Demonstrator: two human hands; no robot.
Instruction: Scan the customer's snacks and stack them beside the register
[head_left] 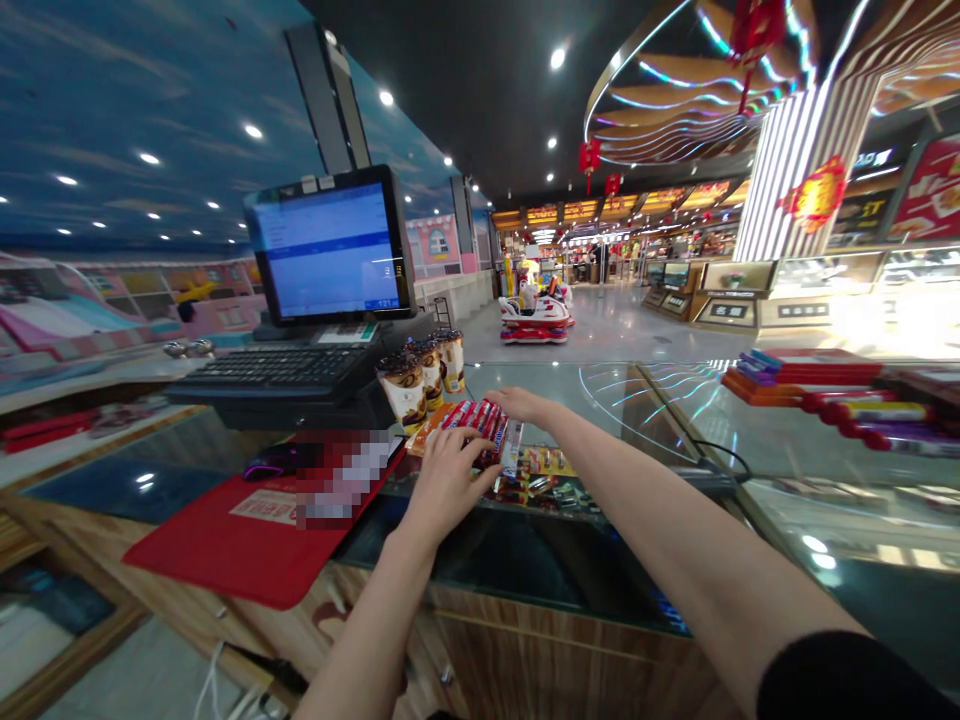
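A row of red-wrapped snack bars (pixel 480 422) lies on the glass counter (pixel 600 400) beside an orange packet. My left hand (pixel 448 480) rests on the near end of the row, fingers bent over the bars. My right hand (pixel 525 405) reaches to the far end of the row, fingers extended and touching the bars. Three brown paper cups with printed wraps (pixel 424 380) stand just behind the bars.
A till screen (pixel 330 245) and black keyboard (pixel 277 370) stand at the left, with a mouse (pixel 274 465) on a red mat (pixel 232 545). Stacked long coloured boxes (pixel 817 385) lie at the right. More packets show under the glass. A mall hall lies beyond.
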